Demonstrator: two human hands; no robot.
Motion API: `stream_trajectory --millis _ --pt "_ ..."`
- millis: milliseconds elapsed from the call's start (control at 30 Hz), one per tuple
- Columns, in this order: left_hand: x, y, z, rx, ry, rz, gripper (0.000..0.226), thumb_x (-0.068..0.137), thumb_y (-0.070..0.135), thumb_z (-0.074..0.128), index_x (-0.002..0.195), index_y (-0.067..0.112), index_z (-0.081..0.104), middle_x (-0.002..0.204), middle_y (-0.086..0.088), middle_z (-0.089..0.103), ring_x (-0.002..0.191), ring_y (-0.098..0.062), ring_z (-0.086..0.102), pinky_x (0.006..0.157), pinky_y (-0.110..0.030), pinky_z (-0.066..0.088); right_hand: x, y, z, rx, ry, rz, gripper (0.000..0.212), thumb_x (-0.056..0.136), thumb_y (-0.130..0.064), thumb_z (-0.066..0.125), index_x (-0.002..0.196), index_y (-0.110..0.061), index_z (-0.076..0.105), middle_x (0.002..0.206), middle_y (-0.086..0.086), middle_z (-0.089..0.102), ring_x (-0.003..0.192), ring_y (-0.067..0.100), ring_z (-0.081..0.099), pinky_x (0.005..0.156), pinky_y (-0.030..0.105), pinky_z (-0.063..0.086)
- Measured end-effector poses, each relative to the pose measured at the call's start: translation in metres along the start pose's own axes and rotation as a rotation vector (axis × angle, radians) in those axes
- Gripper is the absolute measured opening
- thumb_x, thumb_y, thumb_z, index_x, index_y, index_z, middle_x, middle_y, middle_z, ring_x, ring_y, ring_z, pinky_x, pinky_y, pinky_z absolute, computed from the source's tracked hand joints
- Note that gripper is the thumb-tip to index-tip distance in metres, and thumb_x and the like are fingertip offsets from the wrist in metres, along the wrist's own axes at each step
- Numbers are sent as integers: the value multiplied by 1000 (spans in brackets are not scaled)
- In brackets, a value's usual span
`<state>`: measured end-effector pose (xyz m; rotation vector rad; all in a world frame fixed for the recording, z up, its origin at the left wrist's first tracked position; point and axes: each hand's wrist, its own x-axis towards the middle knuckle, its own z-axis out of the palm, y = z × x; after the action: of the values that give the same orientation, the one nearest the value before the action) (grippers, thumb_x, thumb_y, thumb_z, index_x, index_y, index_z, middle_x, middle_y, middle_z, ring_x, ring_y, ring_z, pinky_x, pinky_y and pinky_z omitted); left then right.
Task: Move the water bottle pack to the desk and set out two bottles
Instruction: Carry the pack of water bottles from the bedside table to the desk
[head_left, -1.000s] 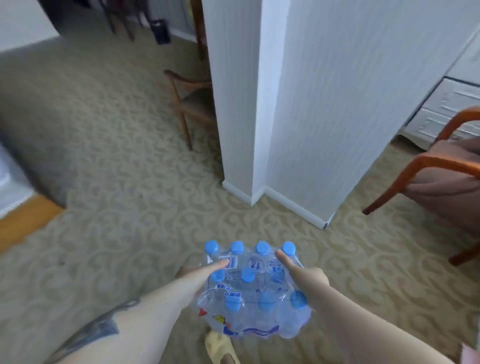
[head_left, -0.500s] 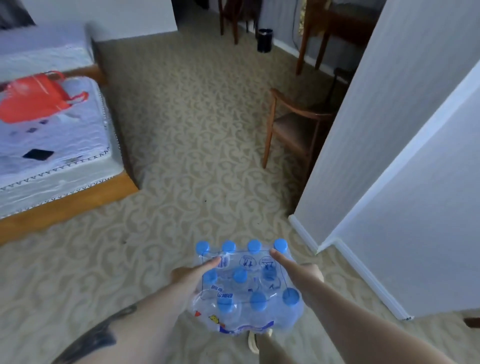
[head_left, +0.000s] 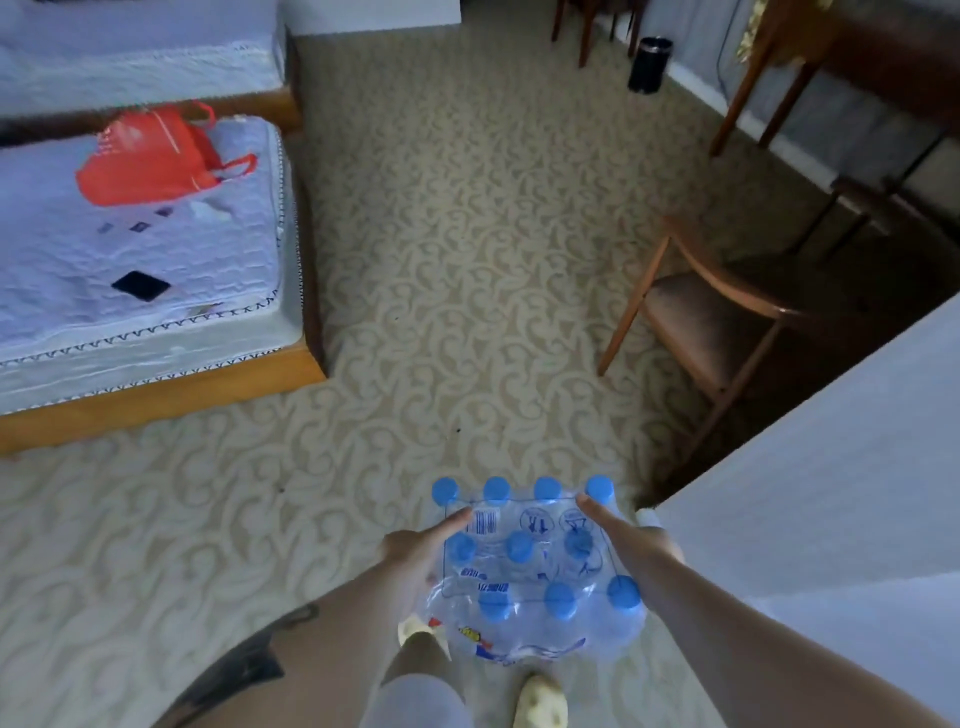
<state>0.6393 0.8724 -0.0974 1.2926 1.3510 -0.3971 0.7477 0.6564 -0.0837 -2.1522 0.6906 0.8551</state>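
Carrying the water bottle pack (head_left: 535, 566) low over the carpet (head_left: 467, 234), the left hand (head_left: 423, 551) and right hand (head_left: 636, 540) clamp its sides. The thin wrap looks slippery; the pack could slide out, or clip the chair (head_left: 711, 312) far right.

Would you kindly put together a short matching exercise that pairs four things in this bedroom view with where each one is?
Things:
1. shrink-wrapped pack of blue-capped water bottles
2. red plastic carrier bag
3. small black cylindrical bin
4. brown wooden chair with a padded seat

Places:
A. on the carpet by the far wall
B. on the white quilted bed
C. held between the left hand and the right hand
D. on the carpet at the right, near the wooden desk

Pairs: 1-C, 2-B, 3-A, 4-D
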Motion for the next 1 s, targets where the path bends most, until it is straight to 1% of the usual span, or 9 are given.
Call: stream_trajectory --millis 100,233,300,400,500,600,700,867,1000 --pt "30 49 -15 58 4 -4 104 48 67 84 122 -1 57 111 -16 66 66 -19 58 54 -29 41 19 -53 15 37 3 24 82 30 -78 78 69 -12 48 80 8 63 72 25 64 76 37 57" --pt "77 120 -43 92 8 14 104 46 67 85 120 -2 59 97 -13 61 61 -19 55 52 -30 40 39 -117 47 81 32 73 82 31 -75 80 64 -10 44 86 9 64 77 25 63 78 38 54" --pt "97 156 -55 83 -14 36 102 42 66 86 116 -1 61 98 -14 64 69 -24 60 60 -34 49 47 -147 60 119 33 79 81 31 -73 82 65 -9 44 85 8 62 75 23 60 73 36 52" --pt "128 218 -70 91 4 90 96 43 64 87 114 3 64 105 -18 71 92 -33 68 90 -45 55 64 -206 74 198 2 53 84 36 -71 82 72 -2 51 68 3 53 60 19 53 59 30 46" --pt "150 273 -76 86 1 126 95 44 64 87 112 2 65 105 -17 71 95 -33 68 95 -47 54 77 -256 77 190 19 65 92 25 -79 77 75 -5 56 71 4 58 64 20 57 59 30 48" --pt "173 322 -70 68 9 156 93 45 64 87 107 -1 63 95 -14 68 86 -30 65 85 -43 55 103 -304 73 189 28 45 91 24 -82 74 72 -7 53 74 4 59 66 20 59 61 30 50" --pt "196 369 -51 68 63 178 79 48 65 85 85 1 59 67 -6 50 62 -21 50 61 -31 44 137 -352 63 139 67 -3 90 28 -84 71 71 -6 58 62 3 51 54 19 53 48 26 42" --pt "232 453 -10 67 113 265 70 49 64 85 57 12 39 54 -2 36 51 -16 35 52 -30 33 201 -430 39 134 108 -51 89 26 -86 68 67 -8 56 63 4 58 54 21 58 52 29 47" --pt "262 517 7 119 80 316 66 52 59 85 54 13 38 54 -4 34 54 -21 35 55 -33 31 243 -501 19 158 122 -38 81 34 -79 76 63 -10 47 67 6 60 60 22 61 52 29 49"
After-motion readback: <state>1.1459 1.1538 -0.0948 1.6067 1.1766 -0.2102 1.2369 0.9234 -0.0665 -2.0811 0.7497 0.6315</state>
